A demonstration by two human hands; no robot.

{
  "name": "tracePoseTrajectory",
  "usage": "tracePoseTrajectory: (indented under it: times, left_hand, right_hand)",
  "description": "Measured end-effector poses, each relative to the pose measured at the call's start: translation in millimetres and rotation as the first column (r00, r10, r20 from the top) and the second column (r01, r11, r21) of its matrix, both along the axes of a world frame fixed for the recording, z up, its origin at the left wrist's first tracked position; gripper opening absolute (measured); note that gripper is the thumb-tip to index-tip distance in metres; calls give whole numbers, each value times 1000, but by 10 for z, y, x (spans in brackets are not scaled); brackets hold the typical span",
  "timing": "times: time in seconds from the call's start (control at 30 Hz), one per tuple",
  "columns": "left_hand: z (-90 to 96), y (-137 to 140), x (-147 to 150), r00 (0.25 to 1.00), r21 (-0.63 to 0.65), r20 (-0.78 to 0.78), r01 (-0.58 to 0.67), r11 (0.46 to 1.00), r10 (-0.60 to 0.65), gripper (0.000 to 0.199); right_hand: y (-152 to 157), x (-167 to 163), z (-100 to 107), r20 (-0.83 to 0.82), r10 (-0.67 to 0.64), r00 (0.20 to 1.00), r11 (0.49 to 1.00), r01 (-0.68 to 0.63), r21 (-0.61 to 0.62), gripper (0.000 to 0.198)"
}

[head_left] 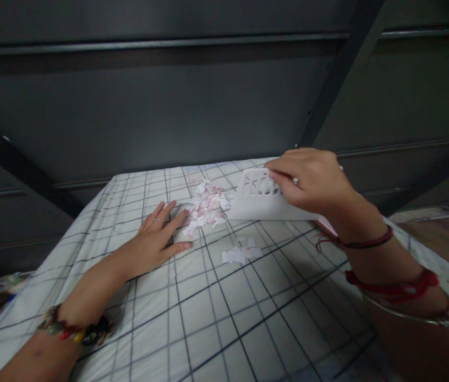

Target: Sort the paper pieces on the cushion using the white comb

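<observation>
My right hand [308,178] pinches the top edge of a white plastic basket-like piece [262,208] with a row of slots in its wall. Its lower edge is down at the checked cloth, just right of a heap of torn paper scraps [207,207], white and pinkish. My left hand [158,239] lies flat with fingers spread on the cloth, its fingertips at the heap's left side. Nearer to me is a smaller group of white scraps [240,253], apart from both hands. The far side of the white piece is hidden behind my right hand.
A white cloth with dark checked lines [208,318] covers the table. Dark grey panels [169,111] with metal strips stand right behind its far edge. Some blurred items [9,284] lie low at the left, and brown floor [439,233] shows at the right.
</observation>
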State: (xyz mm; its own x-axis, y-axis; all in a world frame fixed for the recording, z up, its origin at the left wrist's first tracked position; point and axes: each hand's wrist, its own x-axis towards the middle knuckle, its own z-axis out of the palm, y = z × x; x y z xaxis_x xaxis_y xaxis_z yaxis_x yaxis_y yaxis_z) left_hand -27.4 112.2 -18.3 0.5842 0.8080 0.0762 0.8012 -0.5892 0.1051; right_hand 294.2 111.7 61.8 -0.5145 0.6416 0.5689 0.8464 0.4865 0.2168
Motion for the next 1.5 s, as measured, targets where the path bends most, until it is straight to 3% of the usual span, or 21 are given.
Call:
tracePoseTrajectory:
  times: [0.4,0.73,1.13,1.5]
  left_hand:
    - [51,-21,54,999,-35,-37,-37,999,35,80]
    - [20,-18,15,1000,-27,-6,-15,1000,14,79]
    - [49,-29,53,999,-42,-26,-25,999,24,78]
    - [52,-20,52,999,-37,-35,-13,999,12,83]
  right_hand:
    - [-30,-203,-56,-7,77,997,997,-77,-6,31]
    - [-3,-106,-29,-15,-154,988,987,155,33,24]
    - [-16,-206,-89,17,120,993,987,-122,102,26]
    - [-19,-189,-73,54,127,990,983,-133,125,25]
